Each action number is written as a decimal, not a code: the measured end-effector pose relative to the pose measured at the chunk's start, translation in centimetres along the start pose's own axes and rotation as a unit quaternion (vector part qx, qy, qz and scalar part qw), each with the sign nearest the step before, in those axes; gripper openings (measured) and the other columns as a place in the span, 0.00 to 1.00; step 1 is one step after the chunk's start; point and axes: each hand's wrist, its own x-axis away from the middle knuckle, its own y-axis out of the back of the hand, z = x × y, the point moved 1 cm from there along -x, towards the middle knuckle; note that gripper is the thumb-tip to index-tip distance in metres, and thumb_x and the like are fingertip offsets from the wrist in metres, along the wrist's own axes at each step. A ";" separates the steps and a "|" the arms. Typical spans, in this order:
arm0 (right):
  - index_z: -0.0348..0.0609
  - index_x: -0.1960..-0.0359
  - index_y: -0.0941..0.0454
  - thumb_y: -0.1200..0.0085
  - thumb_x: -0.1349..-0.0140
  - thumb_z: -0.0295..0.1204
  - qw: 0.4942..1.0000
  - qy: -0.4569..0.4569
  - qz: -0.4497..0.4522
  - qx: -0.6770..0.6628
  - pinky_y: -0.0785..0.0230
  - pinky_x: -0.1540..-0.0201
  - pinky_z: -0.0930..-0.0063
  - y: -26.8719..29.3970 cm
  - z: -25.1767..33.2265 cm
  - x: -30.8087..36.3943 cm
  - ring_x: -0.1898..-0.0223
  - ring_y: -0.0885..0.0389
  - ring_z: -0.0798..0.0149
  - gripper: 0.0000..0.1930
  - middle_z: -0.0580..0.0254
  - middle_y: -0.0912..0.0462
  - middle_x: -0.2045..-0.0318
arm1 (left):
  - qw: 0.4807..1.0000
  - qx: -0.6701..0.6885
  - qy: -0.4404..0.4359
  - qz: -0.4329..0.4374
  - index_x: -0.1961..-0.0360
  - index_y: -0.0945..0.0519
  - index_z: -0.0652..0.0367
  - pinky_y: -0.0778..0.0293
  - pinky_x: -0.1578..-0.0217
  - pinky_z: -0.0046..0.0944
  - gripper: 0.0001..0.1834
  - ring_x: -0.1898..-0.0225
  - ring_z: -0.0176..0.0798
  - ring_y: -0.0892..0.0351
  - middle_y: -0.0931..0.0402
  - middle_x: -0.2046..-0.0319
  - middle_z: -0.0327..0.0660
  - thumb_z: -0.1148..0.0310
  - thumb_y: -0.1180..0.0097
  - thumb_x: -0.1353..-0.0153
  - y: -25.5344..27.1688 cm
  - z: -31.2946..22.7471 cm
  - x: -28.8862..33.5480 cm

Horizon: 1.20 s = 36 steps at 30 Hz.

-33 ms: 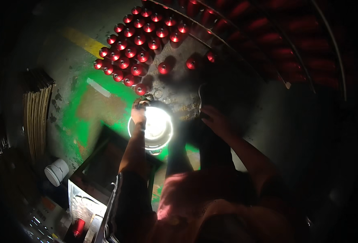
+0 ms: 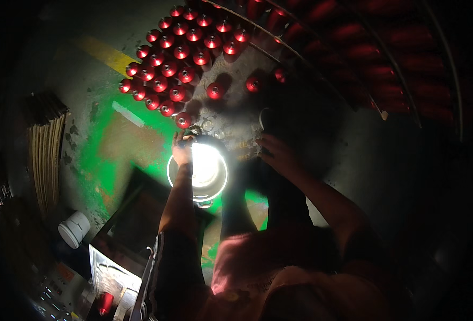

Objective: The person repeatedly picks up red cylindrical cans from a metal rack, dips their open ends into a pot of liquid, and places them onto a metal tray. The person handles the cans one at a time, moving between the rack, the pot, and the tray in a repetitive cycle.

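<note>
A round metal pot (image 2: 217, 193) stands in front of me, its inside glaring with bright light. A small loop handle (image 2: 205, 205) sticks out on its near side. My left hand (image 2: 182, 149) is closed on the pot's far-left rim, where glare hides part of the grip. To the right of the pot, in shadow, my right hand (image 2: 277, 153) has its fingers apart and nothing visible in them. Just beyond those fingers is a thin, pale curved edge (image 2: 262, 119) of something dark that I cannot make out. Red metal bottles or canisters (image 2: 183, 120) stand beyond the pot.
A dark rack (image 2: 349, 51) holding rows of red items rises at the far right. Stacked flat sheets (image 2: 46, 160), a white bucket (image 2: 74, 229) and a dark open box (image 2: 124, 235) are on the left. A red cylinder (image 2: 105, 303) lies lower left.
My right hand has shifted slightly left, toward the pot. The pale curved edge beyond it has moved a little farther away. My left hand stays at the pot's rim.
</note>
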 end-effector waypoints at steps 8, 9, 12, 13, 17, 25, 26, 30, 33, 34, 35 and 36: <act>0.57 0.45 0.19 0.39 0.49 0.23 0.966 0.254 -0.046 0.012 0.31 0.39 0.59 -1.4 10.3 -11.0 0.43 0.28 0.49 0.26 0.55 0.27 0.39 | 0.953 0.240 -0.010 -0.186 0.47 0.20 0.67 0.28 0.41 0.42 0.16 0.41 0.38 0.30 0.33 0.36 0.40 0.73 0.50 0.33 7.9 -7.7 8.5; 0.56 0.47 0.18 0.39 0.49 0.22 0.964 0.261 -0.045 0.007 0.29 0.41 0.63 -0.1 11.4 -11.7 0.44 0.27 0.52 0.24 0.58 0.26 0.40 | 0.946 0.270 -0.004 -0.181 0.49 0.20 0.70 0.27 0.41 0.43 0.15 0.41 0.39 0.30 0.31 0.39 0.40 0.75 0.52 0.31 8.8 -8.9 8.7; 0.54 0.59 0.13 0.40 0.50 0.22 0.944 0.285 -0.159 0.043 0.32 0.46 0.64 5.9 12.9 -11.7 0.50 0.24 0.53 0.16 0.63 0.18 0.51 | 0.957 0.205 -0.051 -0.199 0.52 0.17 0.65 0.27 0.41 0.39 0.14 0.44 0.38 0.25 0.23 0.48 0.41 0.81 0.41 0.40 11.0 -12.1 9.1; 0.54 0.61 0.13 0.39 0.50 0.23 0.946 0.259 -0.186 0.062 0.32 0.44 0.63 8.3 12.5 -10.9 0.50 0.24 0.54 0.15 0.64 0.18 0.51 | 0.964 0.142 -0.071 -0.211 0.53 0.16 0.62 0.27 0.43 0.38 0.15 0.46 0.37 0.24 0.20 0.51 0.40 0.81 0.39 0.42 11.5 -13.0 8.9; 0.58 0.53 0.15 0.35 0.45 0.27 0.952 0.126 -0.245 0.131 0.37 0.38 0.65 17.7 7.4 -5.5 0.44 0.26 0.59 0.17 0.66 0.22 0.45 | 0.944 0.241 0.010 -0.225 0.52 0.15 0.58 0.25 0.55 0.31 0.15 0.64 0.29 0.22 0.19 0.66 0.35 0.77 0.33 0.42 12.6 -15.8 9.5; 0.50 0.52 0.16 0.35 0.41 0.29 0.965 -0.003 -0.258 -0.042 0.26 0.46 0.72 22.5 -0.1 -4.1 0.46 0.22 0.65 0.14 0.62 0.25 0.42 | 0.981 0.183 -0.010 0.056 0.35 0.27 0.57 0.30 0.66 0.24 0.36 0.72 0.21 0.30 0.28 0.75 0.28 0.76 0.30 0.46 11.0 -22.7 10.4; 0.49 0.53 0.15 0.35 0.41 0.28 0.959 -0.008 -0.283 -0.028 0.26 0.47 0.72 22.0 0.0 -4.8 0.48 0.22 0.66 0.13 0.62 0.25 0.44 | 0.984 0.171 -0.030 0.050 0.36 0.27 0.57 0.30 0.66 0.24 0.36 0.72 0.21 0.30 0.27 0.75 0.29 0.74 0.28 0.48 10.9 -23.2 10.3; 0.47 0.57 0.14 0.33 0.42 0.26 0.943 -0.056 -0.328 0.015 0.25 0.53 0.76 20.1 1.6 -6.0 0.61 0.20 0.71 0.11 0.68 0.21 0.61 | 0.979 0.176 0.001 0.107 0.45 0.19 0.58 0.25 0.57 0.28 0.25 0.63 0.25 0.23 0.17 0.64 0.34 0.72 0.29 0.45 11.4 -23.2 9.6; 0.47 0.54 0.16 0.31 0.43 0.28 0.959 -0.101 -0.220 -0.146 0.26 0.60 0.76 18.1 3.8 -4.9 0.68 0.24 0.74 0.15 0.73 0.22 0.69 | 0.971 0.215 -0.004 0.100 0.50 0.18 0.61 0.24 0.56 0.28 0.18 0.61 0.24 0.22 0.17 0.62 0.33 0.75 0.31 0.43 11.6 -21.7 9.6; 0.47 0.52 0.17 0.31 0.44 0.28 0.965 -0.093 -0.134 -0.206 0.27 0.63 0.76 17.2 4.7 -4.3 0.70 0.26 0.75 0.17 0.75 0.22 0.72 | 0.972 0.214 -0.017 0.091 0.51 0.17 0.61 0.24 0.56 0.28 0.18 0.61 0.24 0.22 0.17 0.62 0.33 0.76 0.31 0.43 11.5 -21.1 9.6; 0.48 0.51 0.18 0.30 0.45 0.29 0.989 -0.048 -0.023 -0.137 0.27 0.64 0.76 16.0 5.7 -3.8 0.70 0.26 0.76 0.19 0.74 0.22 0.72 | 0.973 0.214 -0.023 0.087 0.51 0.17 0.61 0.24 0.55 0.28 0.17 0.61 0.24 0.22 0.17 0.62 0.33 0.76 0.31 0.43 11.3 -20.4 9.6; 0.49 0.49 0.19 0.30 0.45 0.29 0.996 -0.042 0.070 -0.041 0.27 0.65 0.75 14.7 6.6 -3.4 0.71 0.26 0.76 0.20 0.74 0.22 0.72 | 0.973 0.215 -0.020 0.082 0.52 0.17 0.62 0.24 0.55 0.28 0.16 0.61 0.24 0.22 0.17 0.62 0.33 0.77 0.31 0.43 11.0 -19.9 9.5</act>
